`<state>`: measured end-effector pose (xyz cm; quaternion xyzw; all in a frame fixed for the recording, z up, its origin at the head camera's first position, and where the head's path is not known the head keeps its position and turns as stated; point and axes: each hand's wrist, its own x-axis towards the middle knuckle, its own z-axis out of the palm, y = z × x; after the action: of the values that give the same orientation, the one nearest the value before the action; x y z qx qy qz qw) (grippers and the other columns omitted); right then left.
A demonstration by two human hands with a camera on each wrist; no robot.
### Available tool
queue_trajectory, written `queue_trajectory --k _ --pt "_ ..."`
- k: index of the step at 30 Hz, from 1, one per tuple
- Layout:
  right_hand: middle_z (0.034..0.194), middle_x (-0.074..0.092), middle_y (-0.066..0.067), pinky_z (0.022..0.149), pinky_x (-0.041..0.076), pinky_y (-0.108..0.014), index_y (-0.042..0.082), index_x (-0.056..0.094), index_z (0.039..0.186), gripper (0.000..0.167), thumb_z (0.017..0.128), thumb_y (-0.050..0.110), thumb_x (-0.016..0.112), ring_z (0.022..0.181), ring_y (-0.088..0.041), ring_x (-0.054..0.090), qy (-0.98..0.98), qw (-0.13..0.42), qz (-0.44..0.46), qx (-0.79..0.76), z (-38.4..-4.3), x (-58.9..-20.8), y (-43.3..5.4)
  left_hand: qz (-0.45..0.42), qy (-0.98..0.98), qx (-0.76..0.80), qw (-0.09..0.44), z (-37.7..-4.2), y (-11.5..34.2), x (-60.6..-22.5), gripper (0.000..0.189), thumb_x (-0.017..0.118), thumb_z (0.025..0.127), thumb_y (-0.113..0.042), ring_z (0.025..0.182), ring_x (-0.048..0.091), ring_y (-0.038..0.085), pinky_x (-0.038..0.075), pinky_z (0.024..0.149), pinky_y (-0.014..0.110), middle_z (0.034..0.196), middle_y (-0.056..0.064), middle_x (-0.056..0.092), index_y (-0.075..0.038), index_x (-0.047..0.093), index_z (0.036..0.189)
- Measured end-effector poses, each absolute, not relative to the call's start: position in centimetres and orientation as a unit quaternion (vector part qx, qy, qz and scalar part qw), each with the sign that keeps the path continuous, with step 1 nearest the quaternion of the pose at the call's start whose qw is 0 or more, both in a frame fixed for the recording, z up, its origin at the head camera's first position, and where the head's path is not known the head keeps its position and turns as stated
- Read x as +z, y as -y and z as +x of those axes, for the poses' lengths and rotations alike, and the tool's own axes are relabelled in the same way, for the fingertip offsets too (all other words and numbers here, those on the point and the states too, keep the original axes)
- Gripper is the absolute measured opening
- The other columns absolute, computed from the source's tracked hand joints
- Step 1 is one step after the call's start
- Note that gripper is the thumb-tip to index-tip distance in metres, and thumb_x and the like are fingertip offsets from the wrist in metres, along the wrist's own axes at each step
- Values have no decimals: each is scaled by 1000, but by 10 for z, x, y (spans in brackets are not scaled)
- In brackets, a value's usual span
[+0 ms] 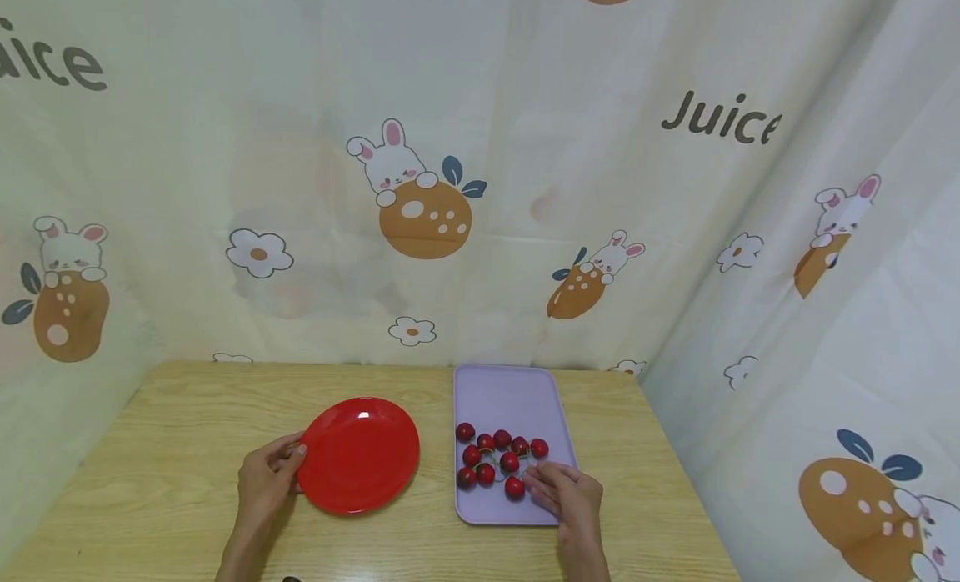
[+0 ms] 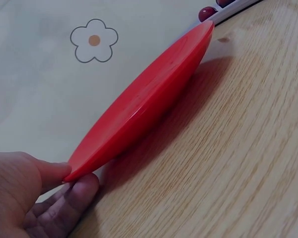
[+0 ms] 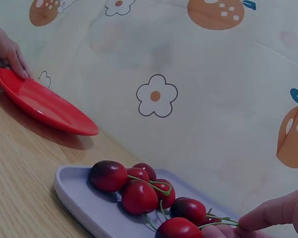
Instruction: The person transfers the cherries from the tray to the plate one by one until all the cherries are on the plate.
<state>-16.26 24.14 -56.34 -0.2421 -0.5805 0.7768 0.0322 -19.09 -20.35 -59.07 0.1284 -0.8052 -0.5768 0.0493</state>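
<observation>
My left hand [image 1: 266,478] holds a round, glossy red plate [image 1: 360,457] by its left rim, thumb on top and fingers beneath. In the left wrist view the plate [image 2: 144,104] casts a shadow on the wood below its edge. On a lilac rectangular tray [image 1: 504,396] lie several dark red cherries [image 1: 502,439] with green stems. My right hand [image 1: 566,494] is over the tray's near right part. Its thumb and fingertips pinch green cherry stems [image 3: 221,221], as the right wrist view shows. Which cherries those stems belong to is hard to tell.
The wooden table [image 1: 180,449] has a curtain [image 1: 315,148] with rabbits, fruit and flowers hanging behind it and at its sides. A small dark object [image 1: 292,579] shows at the bottom edge of the head view. The plate lies left of the tray, with bare wood between them.
</observation>
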Motion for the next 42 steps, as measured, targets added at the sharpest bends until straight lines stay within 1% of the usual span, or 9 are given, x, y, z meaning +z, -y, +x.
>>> queue_trajectory --k 4,10,17,25,33,42 --pt "90 84 -12 72 71 -30 -17 67 124 27 102 -1 70 76 -18 84 573 29 -242 783 -163 -563 -243 131 805 -577 48 -191 204 -591 38 69 108 -9 69 68 4 66 58 25 123 26 76 2 68 144" --pt "88 84 -11 72 71 -30 -15 68 120 24 101 0 71 75 -18 83 571 33 -246 783 -162 -562 -241 133 805 -575 61 -190 202 -590 35 68 107 -7 67 68 3 65 57 25 119 25 77 2 70 141" --pt "90 84 -11 74 71 -30 -16 66 125 31 101 3 72 78 -17 83 577 33 -248 777 -162 -563 -240 129 798 -585 68 -190 203 -592 35 68 107 -5 67 69 1 66 57 25 118 26 78 4 70 140" --pt "90 84 -10 75 71 -30 -16 65 126 31 102 4 71 79 -16 83 574 34 -246 780 -161 -561 -239 128 800 -583 64 -190 204 -593 35 68 107 -7 68 70 2 67 58 25 117 24 78 3 70 141" --pt "91 84 -11 75 71 -29 -16 65 127 32 103 5 71 81 -17 83 570 31 -243 784 -161 -560 -239 130 801 -582 53 -190 204 -594 37 68 108 -7 70 70 2 67 59 25 120 25 77 3 68 143" --pt "93 84 -11 77 71 -29 -16 63 129 35 103 6 72 83 -18 84 567 27 -241 787 -159 -559 -235 130 800 -583 57 -191 205 -595 37 69 107 -7 68 70 2 67 59 25 120 25 77 3 69 142"
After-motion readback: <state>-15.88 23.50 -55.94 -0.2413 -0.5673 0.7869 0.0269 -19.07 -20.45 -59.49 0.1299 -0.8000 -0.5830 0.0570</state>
